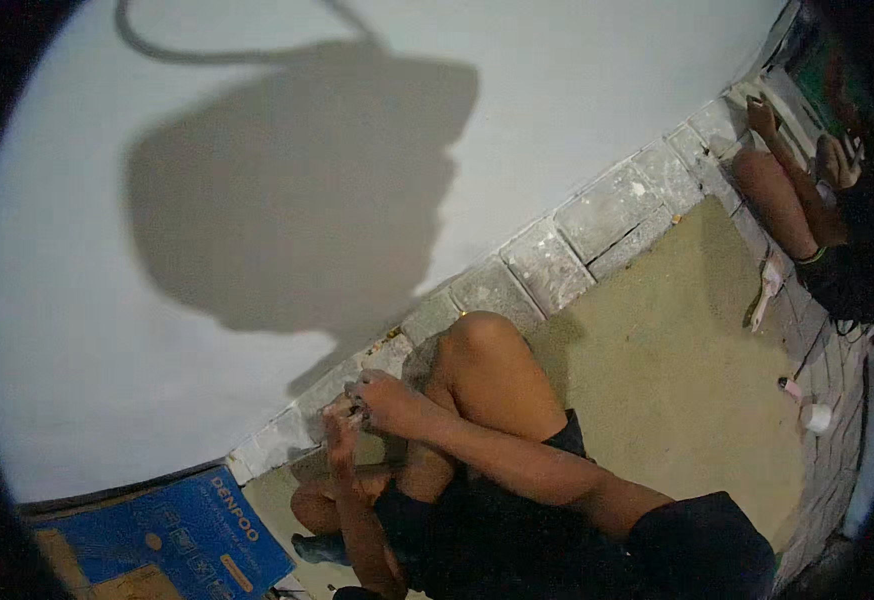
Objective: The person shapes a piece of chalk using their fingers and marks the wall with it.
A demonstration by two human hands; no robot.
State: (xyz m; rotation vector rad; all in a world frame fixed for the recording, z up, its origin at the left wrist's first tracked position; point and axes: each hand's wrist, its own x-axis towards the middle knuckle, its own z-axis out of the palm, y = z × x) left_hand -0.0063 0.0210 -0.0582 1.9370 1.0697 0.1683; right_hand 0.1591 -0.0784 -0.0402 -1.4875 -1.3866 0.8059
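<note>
My left hand (339,428) and my right hand (391,402) meet low beside the white wall (77,330), over the row of grey tiles (547,265) at its foot. The fingers of both are bent and drawn together. A small dark thing seems to sit between them, too small and hidden to make out. My bare right knee (487,335) is raised just to the right of the hands, and my right forearm passes in front of that leg.
A blue cardboard piece (257,545) lies at the lower left. Another person's hand (760,115) and leg show at the upper right. Near that person lie a white-handled brush (763,300), a small pinkish thing (789,388) and a white cup-like thing (815,418). A large shadow (297,190) falls on the wall.
</note>
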